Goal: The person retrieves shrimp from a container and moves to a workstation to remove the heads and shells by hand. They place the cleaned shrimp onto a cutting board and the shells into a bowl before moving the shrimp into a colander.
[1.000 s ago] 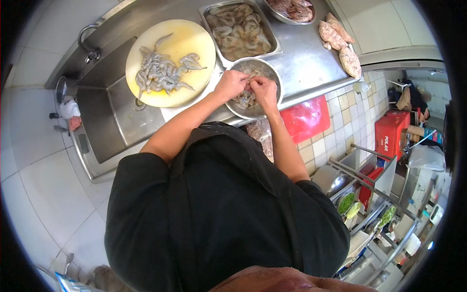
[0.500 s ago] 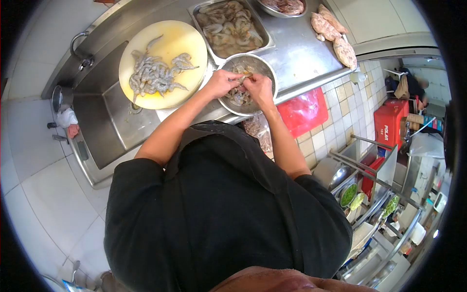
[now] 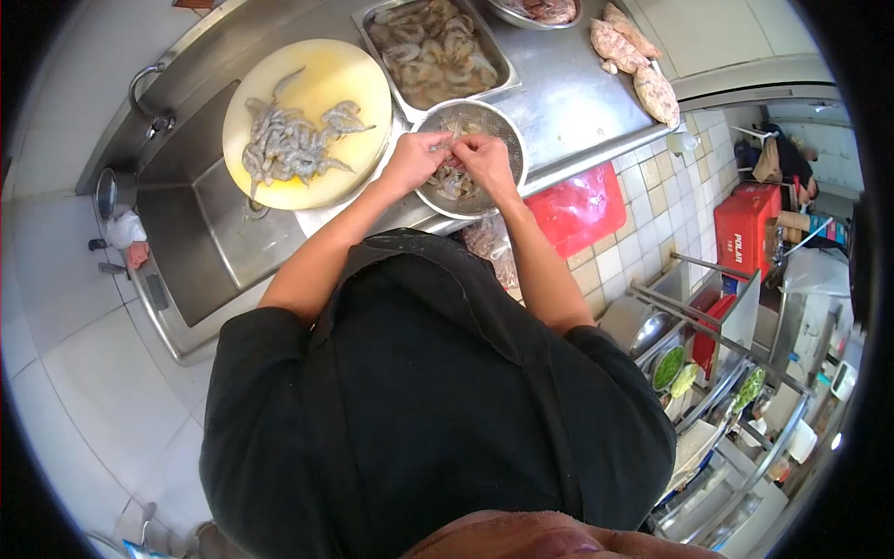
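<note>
Both hands meet over a metal colander (image 3: 514, 140) that holds shrimp shells (image 3: 453, 183). My left hand (image 3: 416, 160) is closed, fingertips pinched on a shrimp (image 3: 451, 143) that is mostly hidden by the fingers. From the other side my right hand (image 3: 485, 163) pinches the same shrimp. To the left, a pile of grey peeled shrimp (image 3: 279, 144) lies on a round, yellowish cutting board (image 3: 340, 70). Behind the colander stands a rectangular metal pan (image 3: 511, 74) of unpeeled shrimp (image 3: 433, 47) in liquid.
A sink basin (image 3: 186, 214) with a faucet (image 3: 154, 116) lies left. Large pale pieces of raw food (image 3: 633, 61) rest on the steel counter (image 3: 559, 102), near a bowl (image 3: 535, 20) at the back. Below the counter edge is a red plastic item (image 3: 582, 212). A person (image 3: 792, 158) is far right.
The hands have shifted slightly left and drawn closer together over the colander, still pinching. The whole view has moved a little; the shrimp pile looks the same.
</note>
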Demonstrator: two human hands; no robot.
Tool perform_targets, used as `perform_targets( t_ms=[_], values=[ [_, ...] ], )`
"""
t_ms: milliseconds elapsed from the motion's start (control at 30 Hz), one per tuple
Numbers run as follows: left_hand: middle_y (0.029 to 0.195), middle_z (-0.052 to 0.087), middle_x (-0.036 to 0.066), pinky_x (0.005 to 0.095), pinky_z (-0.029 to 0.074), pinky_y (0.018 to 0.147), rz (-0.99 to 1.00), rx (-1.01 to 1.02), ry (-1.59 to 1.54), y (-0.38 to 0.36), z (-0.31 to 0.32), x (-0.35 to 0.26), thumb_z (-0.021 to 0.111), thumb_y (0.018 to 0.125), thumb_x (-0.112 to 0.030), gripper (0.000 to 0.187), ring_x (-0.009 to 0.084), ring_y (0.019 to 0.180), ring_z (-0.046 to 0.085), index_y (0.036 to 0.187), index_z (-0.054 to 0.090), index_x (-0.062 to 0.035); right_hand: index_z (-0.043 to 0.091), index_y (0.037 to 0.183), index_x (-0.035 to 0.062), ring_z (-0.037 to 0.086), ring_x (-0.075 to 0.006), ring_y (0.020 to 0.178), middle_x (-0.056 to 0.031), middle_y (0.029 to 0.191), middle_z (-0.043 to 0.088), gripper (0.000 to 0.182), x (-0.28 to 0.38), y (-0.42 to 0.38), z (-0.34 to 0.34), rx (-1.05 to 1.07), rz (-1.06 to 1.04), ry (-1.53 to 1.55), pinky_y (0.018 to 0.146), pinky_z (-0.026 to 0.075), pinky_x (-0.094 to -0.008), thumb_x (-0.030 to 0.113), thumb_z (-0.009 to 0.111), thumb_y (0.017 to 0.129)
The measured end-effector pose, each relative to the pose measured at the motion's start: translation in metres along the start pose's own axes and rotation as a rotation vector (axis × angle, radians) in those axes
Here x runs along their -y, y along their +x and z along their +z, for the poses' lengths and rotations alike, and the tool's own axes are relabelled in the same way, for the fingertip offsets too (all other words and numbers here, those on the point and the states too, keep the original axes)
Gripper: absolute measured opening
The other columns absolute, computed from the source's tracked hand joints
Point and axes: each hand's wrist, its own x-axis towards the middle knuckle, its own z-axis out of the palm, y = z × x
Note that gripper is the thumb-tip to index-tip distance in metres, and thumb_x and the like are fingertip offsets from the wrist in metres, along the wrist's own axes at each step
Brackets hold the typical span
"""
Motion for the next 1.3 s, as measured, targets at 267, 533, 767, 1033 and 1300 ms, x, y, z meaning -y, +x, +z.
perform_targets(
  t_ms=[267, 533, 767, 1033, 1300],
  values=[
    [0.097, 0.073, 0.011, 0.0242, 0.055, 0.07, -0.284, 0.284, -0.479, -0.007, -0.016, -0.007, 0.06, 0.095, -0.007, 0.04, 0.0089, 0.075, 0.064, 0.135, 0.056, 0.001, 0.073, 0.09, 0.0002, 0.07, -0.0294, 0.069, -0.0186, 0.076, 0.069, 0.018, 0.018, -0.018, -0.012, -0.104, -0.253, -0.315, 0.067, 0.054, -0.0382, 0.012, 0.062, 0.082],
    [0.096, 0.072, 0.008, 0.0231, 0.055, 0.068, -0.34, 0.299, -0.387, -0.01, -0.017, -0.013, 0.058, 0.097, -0.009, 0.039, 0.0076, 0.072, 0.062, 0.134, 0.056, 0.0013, 0.073, 0.091, 0.0004, 0.069, -0.0326, 0.074, -0.0196, 0.084, 0.069, 0.015, -0.006, -0.01, -0.023, -0.259, -0.514, -0.452, 0.07, 0.054, -0.0383, 0.01, 0.065, 0.083],
    [0.093, 0.071, 0.005, 0.0236, 0.055, 0.068, -0.318, 0.279, -0.25, -0.004, -0.014, -0.021, 0.057, 0.097, -0.009, 0.033, 0.0071, 0.071, 0.061, 0.129, 0.061, -0.0001, 0.07, 0.109, -0.0021, 0.067, -0.0179, 0.076, -0.0102, 0.087, 0.072, 0.025, -0.011, -0.005, -0.027, -0.055, -0.162, -0.109, 0.073, 0.053, -0.0321, 0.011, 0.062, 0.088],
    [0.092, 0.069, 0.006, 0.0241, 0.055, 0.068, -0.412, 0.26, -0.574, -0.001, -0.012, -0.007, 0.055, 0.098, -0.007, 0.03, 0.0081, 0.072, 0.06, 0.127, 0.061, -0.0002, 0.065, 0.118, -0.0041, 0.069, -0.0137, 0.086, -0.0106, 0.096, 0.073, 0.033, -0.028, -0.003, -0.018, 0.086, 0.047, 0.301, 0.076, 0.053, -0.025, 0.005, 0.064, 0.087],
    [0.095, 0.07, 0.007, 0.0234, 0.053, 0.072, -0.428, 0.213, -0.506, -0.009, -0.013, -0.01, 0.055, 0.098, -0.008, 0.03, 0.0085, 0.072, 0.06, 0.126, 0.061, 0.0025, 0.073, 0.095, -0.0049, 0.07, -0.0142, 0.075, -0.0149, 0.084, 0.074, 0.019, 0.013, -0.016, -0.008, -0.184, -0.121, -0.108, 0.069, 0.054, -0.0283, 0.009, 0.065, 0.085]
  ],
)
